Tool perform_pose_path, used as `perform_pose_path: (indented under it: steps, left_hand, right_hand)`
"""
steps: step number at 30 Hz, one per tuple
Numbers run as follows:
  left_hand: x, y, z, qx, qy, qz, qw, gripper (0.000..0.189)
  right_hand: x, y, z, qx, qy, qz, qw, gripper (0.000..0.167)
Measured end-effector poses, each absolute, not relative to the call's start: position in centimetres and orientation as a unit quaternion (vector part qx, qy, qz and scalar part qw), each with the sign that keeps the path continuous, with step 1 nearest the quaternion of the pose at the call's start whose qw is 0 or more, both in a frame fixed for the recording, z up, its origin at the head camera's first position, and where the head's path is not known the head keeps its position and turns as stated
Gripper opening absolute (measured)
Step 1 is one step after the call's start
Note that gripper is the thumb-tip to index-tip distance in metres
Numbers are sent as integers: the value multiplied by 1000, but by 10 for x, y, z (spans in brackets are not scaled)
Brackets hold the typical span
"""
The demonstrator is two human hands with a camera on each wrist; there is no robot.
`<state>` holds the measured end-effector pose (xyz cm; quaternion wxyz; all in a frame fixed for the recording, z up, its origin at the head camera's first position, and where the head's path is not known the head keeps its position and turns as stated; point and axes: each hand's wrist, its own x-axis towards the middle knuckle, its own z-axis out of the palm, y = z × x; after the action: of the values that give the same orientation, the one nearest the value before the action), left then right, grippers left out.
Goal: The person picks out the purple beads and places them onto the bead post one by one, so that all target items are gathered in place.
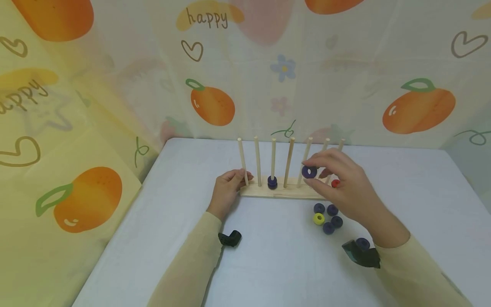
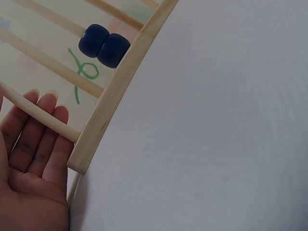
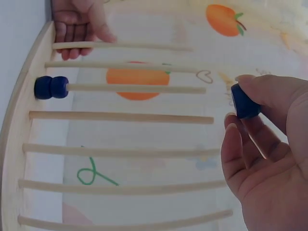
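Note:
A wooden peg stand (image 1: 264,192) with a row of upright pegs stands on the table. Two dark blue beads (image 1: 272,183) are stacked on its third peg from the left. My left hand (image 1: 227,189) holds the stand's leftmost peg (image 2: 45,117), thumb on one side and fingers behind it. Between thumb and fingertips, my right hand (image 1: 345,181) pinches a blue bead (image 3: 245,102), raised in front of the right-hand pegs. In the head view the bead's hole faces the camera. Part of a red bead (image 1: 335,183) shows behind the right hand.
Several loose blue beads (image 1: 328,228) and a yellow bead (image 1: 319,219) lie in front of the stand's right end. Another blue bead (image 1: 362,244) lies by the right wrist's black strap (image 1: 362,256). A fruit-printed cloth (image 1: 245,85) hangs behind the white table (image 1: 276,264).

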<state>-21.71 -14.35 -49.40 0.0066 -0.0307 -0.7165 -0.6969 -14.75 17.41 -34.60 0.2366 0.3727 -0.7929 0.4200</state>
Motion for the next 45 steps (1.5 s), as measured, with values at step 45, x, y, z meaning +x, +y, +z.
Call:
perform_pose_path:
  steps: [45]
  left_hand:
    - [-221, -146, -496, -44, -701, -712, 2, 43]
  right_hand:
    - [-209, 106, -331, 321, -805, 449, 217, 33]
